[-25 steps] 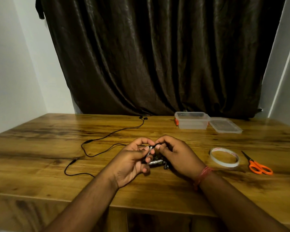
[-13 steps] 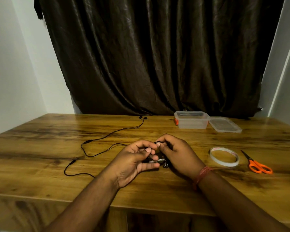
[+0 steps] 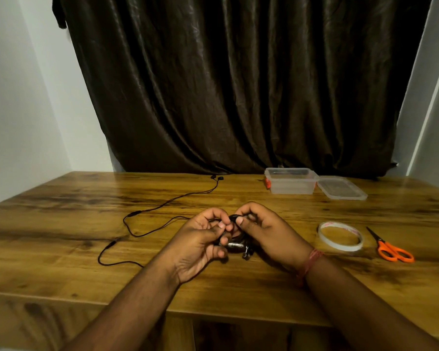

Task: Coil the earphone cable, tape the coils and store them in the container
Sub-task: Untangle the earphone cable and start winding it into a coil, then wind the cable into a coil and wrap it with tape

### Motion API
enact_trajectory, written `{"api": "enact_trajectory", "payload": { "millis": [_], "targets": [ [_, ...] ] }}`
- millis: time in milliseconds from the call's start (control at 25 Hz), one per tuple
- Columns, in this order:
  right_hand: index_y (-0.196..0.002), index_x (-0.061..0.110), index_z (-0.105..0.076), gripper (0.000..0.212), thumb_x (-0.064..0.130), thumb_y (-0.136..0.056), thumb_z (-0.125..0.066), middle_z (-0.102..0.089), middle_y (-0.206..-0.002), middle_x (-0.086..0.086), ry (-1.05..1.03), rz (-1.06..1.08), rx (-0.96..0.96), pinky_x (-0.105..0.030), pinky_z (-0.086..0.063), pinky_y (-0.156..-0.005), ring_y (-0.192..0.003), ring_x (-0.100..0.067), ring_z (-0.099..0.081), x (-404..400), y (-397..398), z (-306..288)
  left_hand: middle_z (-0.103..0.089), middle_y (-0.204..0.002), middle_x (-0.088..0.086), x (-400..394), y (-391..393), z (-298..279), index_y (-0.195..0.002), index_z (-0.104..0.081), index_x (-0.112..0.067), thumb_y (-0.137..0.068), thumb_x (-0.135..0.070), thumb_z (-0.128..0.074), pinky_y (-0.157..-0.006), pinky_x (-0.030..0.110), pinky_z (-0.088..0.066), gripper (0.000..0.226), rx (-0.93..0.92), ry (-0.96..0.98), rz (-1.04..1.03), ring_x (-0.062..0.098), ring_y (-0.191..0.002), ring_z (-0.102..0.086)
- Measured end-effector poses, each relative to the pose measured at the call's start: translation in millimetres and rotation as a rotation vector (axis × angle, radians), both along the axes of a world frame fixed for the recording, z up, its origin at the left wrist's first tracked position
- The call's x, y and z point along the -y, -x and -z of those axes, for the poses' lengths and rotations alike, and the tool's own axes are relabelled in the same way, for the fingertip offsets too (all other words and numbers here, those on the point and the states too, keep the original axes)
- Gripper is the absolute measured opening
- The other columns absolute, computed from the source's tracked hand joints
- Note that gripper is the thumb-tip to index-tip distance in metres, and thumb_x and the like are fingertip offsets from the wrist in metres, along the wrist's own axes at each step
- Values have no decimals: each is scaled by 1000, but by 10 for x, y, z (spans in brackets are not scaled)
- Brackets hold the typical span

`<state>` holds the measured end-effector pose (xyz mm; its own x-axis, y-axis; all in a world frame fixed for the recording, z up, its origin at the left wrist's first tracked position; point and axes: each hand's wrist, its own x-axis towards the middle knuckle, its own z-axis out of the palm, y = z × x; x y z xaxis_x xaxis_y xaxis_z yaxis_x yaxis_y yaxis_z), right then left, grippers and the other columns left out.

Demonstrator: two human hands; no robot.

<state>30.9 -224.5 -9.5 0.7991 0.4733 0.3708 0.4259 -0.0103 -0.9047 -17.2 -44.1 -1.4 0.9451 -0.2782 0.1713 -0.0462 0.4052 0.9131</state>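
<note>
I have both hands together over the near middle of the worktop (image 3: 61, 262), working a small black bundle of earphone cable (image 3: 235, 219) between them. My left hand (image 3: 200, 239) sits palm toward me with its fingers curled, thumb and forefinger pinching the bundle from the left; my right hand (image 3: 266, 231) faces it, knuckles up, its thumb and fingers nipping the same loops from the right, so each grip is narrow and closed on cable. Some shiny, dark part shows just under the fingers, too hidden to name. What the next wrap turns on, I judge, is the slack: the loose run (image 3: 147, 211) leaves the bundle on the left-hand side and trails away leftward and far across the wood to the earbuds (image 3: 217, 177) near the back edge, with another loop curling toward the near left. So the free length lies left and away from the bundle, nearer my left hand. The tape roll (image 3: 340, 239) and the orange scissors (image 3: 390, 249) lie to the right of my right wrist, and the open container (image 3: 290, 182), lid (image 3: 341, 188) beside it, stands further back on the right.
</note>
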Motion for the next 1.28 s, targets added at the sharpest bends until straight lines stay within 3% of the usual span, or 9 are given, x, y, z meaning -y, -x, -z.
{"api": "enact_trajectory", "payload": {
  "millis": [200, 480, 640, 760, 1080, 1160, 1280],
  "targets": [
    [-105, 13, -61, 11, 8, -96, -58, -66, -80, -5, -173, -68, -116, -24, -51, -65, -76, -14, -63, 17, -3, -29, -63, -82, 9, 8, -7, 3, -84, -64, -10, -89, 4, -48, -42, 22, -46, 22, -7, 13, -4, 10, -59, -51],
    [-94, 24, -64, 15, 10, -96, -59, -65, -78, -2, -136, -4, -46, -22, -50, -60, -72, -12, -61, 6, -33, -19, -62, -81, 10, 28, 2, -21, -86, -64, -2, -84, 3, -45, -47, 23, -37, 20, -31, 76, 55, 13, -62, -47],
    [-92, 25, -63, 16, 11, -97, -58, -64, -78, 0, -85, 28, -1, -32, -49, -68, -75, -16, -61, -4, -44, 12, -60, -88, 12, 5, -3, -2, -91, -67, 0, -90, -4, -44, -46, 21, -33, 23, -59, 49, 101, 12, -62, -47],
    [-91, 23, -63, 15, 10, -96, -58, -63, -79, -4, -82, 42, -5, -39, -47, -72, -78, -21, -59, -13, -55, 21, -57, -90, 12, -7, -8, 6, -92, -69, -2, -93, -12, -44, -46, 21, -34, 28, -68, 48, 130, 11, -64, -46],
    [-97, 25, -63, 11, 15, -96, -59, -64, -83, -1, 40, 87, 52, -33, -50, -74, -80, -14, -60, 8, -40, 17, -58, -78, 8, 11, -20, -11, -87, -65, -8, -96, -32, -45, -48, 29, -52, 33, -124, 83, 83, 13, -60, -51],
    [-98, 31, -64, 12, 19, -96, -60, -65, -86, 6, 42, 141, 86, -27, -50, -75, -82, -8, -61, 59, -30, -9, -56, -79, 9, 4, -28, -20, -89, -62, -6, -97, -35, -44, -50, 32, -56, 35, -134, 120, 61, 17, -62, -55],
    [-101, 44, -59, 13, 33, -96, -55, -64, -96, 21, 171, 396, 221, -11, -47, -70, -89, 6, -59, 221, -30, -94, -54, -80, 9, -10, -38, -29, -92, -60, -6, -97, -37, -44, -49, 33, -57, 36, -136, 143, 19, 17, -62, -55]
  ]
}}
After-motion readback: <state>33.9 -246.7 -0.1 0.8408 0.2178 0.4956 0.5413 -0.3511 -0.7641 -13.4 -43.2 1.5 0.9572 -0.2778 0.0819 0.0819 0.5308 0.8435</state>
